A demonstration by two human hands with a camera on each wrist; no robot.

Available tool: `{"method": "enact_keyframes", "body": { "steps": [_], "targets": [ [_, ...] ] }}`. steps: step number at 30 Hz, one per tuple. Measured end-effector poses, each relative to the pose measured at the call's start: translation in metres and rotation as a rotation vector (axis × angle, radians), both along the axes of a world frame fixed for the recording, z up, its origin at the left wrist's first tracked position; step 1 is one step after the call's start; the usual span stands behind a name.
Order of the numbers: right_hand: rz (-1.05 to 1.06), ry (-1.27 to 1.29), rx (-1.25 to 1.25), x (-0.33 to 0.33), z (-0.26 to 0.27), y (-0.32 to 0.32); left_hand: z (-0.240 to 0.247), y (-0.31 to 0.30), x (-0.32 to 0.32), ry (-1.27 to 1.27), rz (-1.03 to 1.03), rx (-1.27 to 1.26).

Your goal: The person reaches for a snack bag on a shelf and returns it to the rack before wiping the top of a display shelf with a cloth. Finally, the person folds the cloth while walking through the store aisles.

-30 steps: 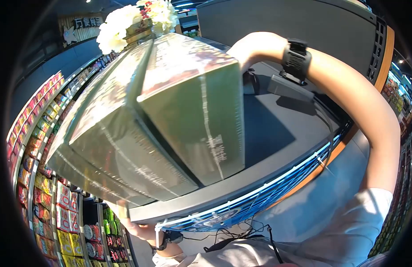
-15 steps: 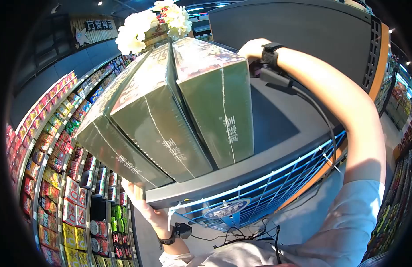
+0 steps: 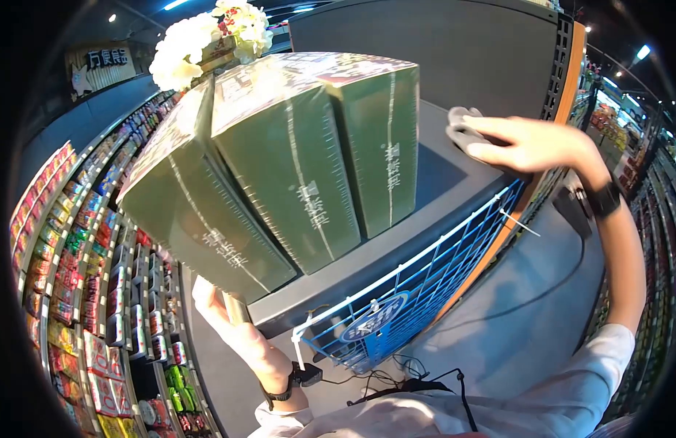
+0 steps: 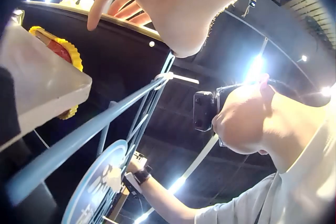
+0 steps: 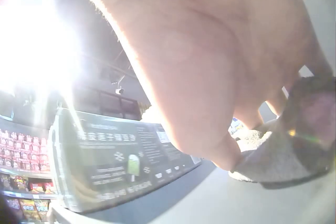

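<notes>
My right hand grips a crumpled grey cloth over the right part of the grey shelf top. In the right wrist view the cloth is bunched under my fingers, close over that surface. Several dark green boxes in clear wrap stand side by side on the shelf, left of the cloth. My left hand holds the shelf's near left corner, below the boxes. The left wrist view shows its thumb on one side of the edge and its fingers beyond.
A blue wire basket with an oval sign hangs along the shelf's front. White flowers stand behind the boxes, against a dark back panel. Store shelves with packaged food line the left side. Black cables hang near my body.
My right hand has come out from behind the boxes and moved right and towards me, bringing the grey cloth into sight. The left hand stays at the shelf corner.
</notes>
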State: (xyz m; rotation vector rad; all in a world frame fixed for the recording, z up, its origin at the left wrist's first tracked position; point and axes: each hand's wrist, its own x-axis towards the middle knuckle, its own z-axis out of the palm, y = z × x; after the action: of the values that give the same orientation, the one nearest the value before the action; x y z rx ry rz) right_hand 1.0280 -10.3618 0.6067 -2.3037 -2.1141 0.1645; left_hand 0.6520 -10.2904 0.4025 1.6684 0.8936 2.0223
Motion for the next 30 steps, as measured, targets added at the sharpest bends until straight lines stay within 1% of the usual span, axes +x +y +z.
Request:
{"method": "enact_keyframes", "body": {
  "steps": [2,3,6,7,8,10,11,13,14,15,16,17,18,20,21,22,24,25,26,28,30],
  "targets": [
    [0.014,0.059,0.128,0.002,-0.016,-0.023,0.001,0.002,0.0,-0.013,-0.052,0.005],
    [0.033,0.141,0.162,0.003,-0.021,-0.029,0.002,0.002,-0.001,-0.005,-0.068,0.015],
    [0.183,0.037,0.284,0.012,-0.03,-0.018,0.009,-0.002,-0.006,0.055,-0.109,0.066],
    [0.128,0.057,0.195,0.016,-0.027,-0.012,0.012,-0.009,-0.007,0.089,-0.108,0.041],
    [0.025,-0.009,0.16,0.013,-0.025,-0.002,0.021,-0.017,-0.009,0.117,-0.096,-0.021],
    [0.064,-0.026,0.156,0.005,-0.026,0.012,0.017,-0.022,-0.012,0.13,-0.074,-0.034],
    [0.039,-0.025,0.128,0.005,-0.025,0.02,0.017,-0.022,-0.014,0.145,-0.069,-0.041],
    [0.263,-0.001,0.214,0.031,-0.041,0.052,0.013,-0.016,-0.015,0.129,-0.094,-0.048],
    [0.418,0.02,0.32,0.034,-0.052,0.062,0.01,-0.014,-0.016,0.113,-0.104,-0.057],
    [0.342,0.042,0.294,0.017,-0.047,0.052,-0.02,0.041,-0.045,0.129,-0.14,-0.096],
    [0.439,0.054,0.375,0.017,-0.052,0.053,-0.05,0.096,-0.075,0.146,-0.175,-0.135],
    [0.472,0.085,0.367,0.016,-0.053,0.05,-0.034,0.067,-0.066,0.073,-0.161,-0.194],
    [0.522,0.095,0.485,0.015,-0.057,0.04,-0.016,0.028,-0.05,0.004,-0.13,-0.246],
    [0.468,0.091,0.499,0.017,-0.059,0.026,0.0,-0.021,-0.039,-0.058,-0.101,-0.318],
    [0.432,0.071,0.461,0.012,-0.056,0.007,0.004,-0.048,-0.034,-0.016,-0.104,-0.26],
    [0.46,0.046,0.545,0.01,-0.059,-0.004,0.004,-0.069,-0.032,0.025,-0.099,-0.205],
    [0.406,-0.093,0.737,0.003,-0.067,-0.042,-0.006,-0.088,-0.039,0.029,-0.068,-0.235],
    [0.404,-0.093,0.701,0.002,-0.067,-0.058,-0.013,-0.096,-0.046,0.028,-0.049,-0.249],
    [0.454,-0.16,0.939,0.007,-0.084,-0.06,-0.02,-0.102,-0.052,0.022,-0.04,-0.284],
    [0.375,-0.116,0.996,0.0,-0.096,-0.097,-0.039,-0.115,-0.063,0.019,-0.035,-0.356],
    [0.343,0.282,0.74,-0.018,-0.102,-0.136,-0.058,-0.129,-0.072,0.036,-0.021,-0.352]
  ]
}}
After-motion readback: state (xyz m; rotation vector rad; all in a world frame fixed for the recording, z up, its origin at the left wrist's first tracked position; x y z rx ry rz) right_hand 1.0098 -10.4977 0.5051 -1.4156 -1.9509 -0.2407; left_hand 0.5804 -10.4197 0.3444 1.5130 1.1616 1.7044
